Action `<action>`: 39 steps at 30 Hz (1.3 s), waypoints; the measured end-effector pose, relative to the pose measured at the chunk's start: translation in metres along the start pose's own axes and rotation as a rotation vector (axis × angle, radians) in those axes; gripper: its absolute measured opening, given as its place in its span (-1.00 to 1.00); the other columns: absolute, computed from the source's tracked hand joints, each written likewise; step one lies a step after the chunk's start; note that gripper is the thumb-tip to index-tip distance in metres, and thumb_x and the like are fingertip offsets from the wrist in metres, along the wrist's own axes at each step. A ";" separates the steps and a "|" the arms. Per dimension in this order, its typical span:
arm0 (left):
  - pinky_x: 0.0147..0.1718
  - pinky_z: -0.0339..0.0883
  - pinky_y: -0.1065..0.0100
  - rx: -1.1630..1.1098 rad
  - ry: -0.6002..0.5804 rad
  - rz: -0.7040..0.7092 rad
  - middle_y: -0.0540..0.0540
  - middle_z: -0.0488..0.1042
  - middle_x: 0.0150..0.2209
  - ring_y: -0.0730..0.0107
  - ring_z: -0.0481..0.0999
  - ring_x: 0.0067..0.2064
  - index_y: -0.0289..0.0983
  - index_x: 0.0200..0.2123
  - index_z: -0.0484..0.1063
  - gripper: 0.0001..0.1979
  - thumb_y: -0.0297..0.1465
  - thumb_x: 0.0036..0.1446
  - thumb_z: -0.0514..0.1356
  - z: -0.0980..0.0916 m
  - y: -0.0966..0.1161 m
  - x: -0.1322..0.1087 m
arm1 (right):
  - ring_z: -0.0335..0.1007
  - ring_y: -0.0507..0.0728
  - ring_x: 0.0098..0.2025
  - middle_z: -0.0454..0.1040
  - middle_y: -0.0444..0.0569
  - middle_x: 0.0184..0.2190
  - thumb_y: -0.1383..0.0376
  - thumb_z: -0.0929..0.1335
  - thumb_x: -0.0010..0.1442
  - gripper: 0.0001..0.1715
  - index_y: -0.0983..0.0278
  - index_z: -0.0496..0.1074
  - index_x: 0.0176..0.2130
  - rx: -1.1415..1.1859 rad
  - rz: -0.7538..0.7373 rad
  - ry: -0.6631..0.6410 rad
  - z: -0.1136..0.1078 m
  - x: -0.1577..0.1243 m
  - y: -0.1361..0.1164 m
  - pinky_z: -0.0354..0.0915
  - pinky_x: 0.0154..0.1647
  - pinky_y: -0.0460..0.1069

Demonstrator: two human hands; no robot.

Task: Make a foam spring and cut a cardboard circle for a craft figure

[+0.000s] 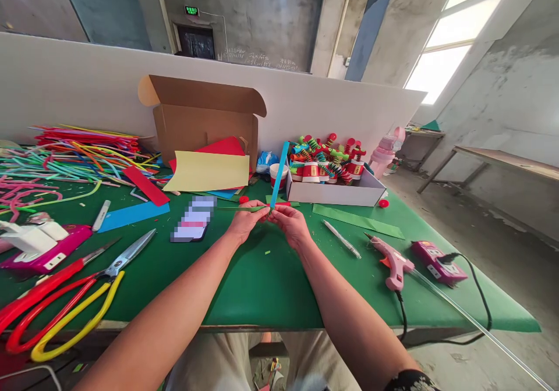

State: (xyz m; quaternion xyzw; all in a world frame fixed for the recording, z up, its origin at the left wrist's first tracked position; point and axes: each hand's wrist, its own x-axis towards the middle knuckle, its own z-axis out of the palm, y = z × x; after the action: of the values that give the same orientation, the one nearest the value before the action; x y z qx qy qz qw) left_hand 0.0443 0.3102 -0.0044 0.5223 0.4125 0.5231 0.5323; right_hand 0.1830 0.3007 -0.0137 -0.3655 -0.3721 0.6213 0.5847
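The left forearm (174, 304) and right forearm (349, 306), both bare, extend from the near left and near right respectively and converge toward the far middle. The left wrist (233, 240) and right wrist (304, 241) lead into the left hand (246, 223) and right hand (292, 223), which lie close together at the fingertips, each with thumb and fingers drawn into a pinch. At near right, a dark patterned sleeve (410, 381) covers part of the right arm.

Blue strip (280, 173) upright (slight rightward lean), green strip (233, 209) level at left
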 end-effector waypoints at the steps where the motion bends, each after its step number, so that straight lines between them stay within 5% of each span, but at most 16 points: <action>1: -0.44 0.27 0.37 0.003 -0.003 0.006 0.04 0.41 -0.57 0.45 0.36 -0.49 -0.26 -0.55 0.43 -0.69 -0.16 -0.23 0.37 0.000 0.001 0.000 | 0.42 -0.01 -0.49 0.54 -0.11 -0.52 0.23 0.62 -0.37 -0.58 0.31 0.56 -0.44 0.003 0.009 0.000 0.000 0.000 0.000 0.42 -0.27 -0.04; 20: -0.44 0.26 0.36 -0.042 -0.030 -0.104 0.07 0.37 -0.61 0.46 0.34 -0.51 -0.25 -0.61 0.39 -0.72 -0.22 -0.27 0.38 -0.004 0.000 -0.002 | 0.36 -0.01 -0.55 0.47 -0.14 -0.62 0.17 0.61 -0.36 -0.60 0.31 0.49 -0.54 -0.126 0.053 0.017 0.001 -0.003 -0.003 0.37 -0.41 -0.05; 29: -0.47 0.22 0.36 -0.045 -0.070 -0.050 -0.02 0.46 -0.55 0.47 0.32 -0.51 -0.33 -0.49 0.52 -0.66 -0.18 -0.25 0.41 0.000 -0.003 0.001 | 0.37 -0.03 -0.54 0.48 -0.16 -0.59 0.18 0.62 -0.38 -0.60 0.31 0.50 -0.53 -0.016 0.064 0.066 0.000 0.000 0.000 0.38 -0.36 -0.07; 39: -0.50 0.22 0.39 -0.002 -0.047 -0.022 0.04 0.40 -0.60 0.48 0.34 -0.53 -0.28 -0.58 0.37 -0.62 -0.13 -0.24 0.40 -0.002 -0.005 0.002 | 0.44 0.04 -0.51 0.49 -0.13 -0.60 0.19 0.60 -0.30 -0.65 0.29 0.47 -0.54 -0.086 0.039 0.050 0.003 -0.004 -0.003 0.42 -0.33 -0.02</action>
State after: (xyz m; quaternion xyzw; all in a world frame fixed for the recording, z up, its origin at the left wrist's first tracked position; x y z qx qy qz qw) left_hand 0.0432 0.3133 -0.0095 0.5292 0.4051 0.5054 0.5481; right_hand 0.1819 0.2970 -0.0099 -0.4132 -0.3765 0.6066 0.5653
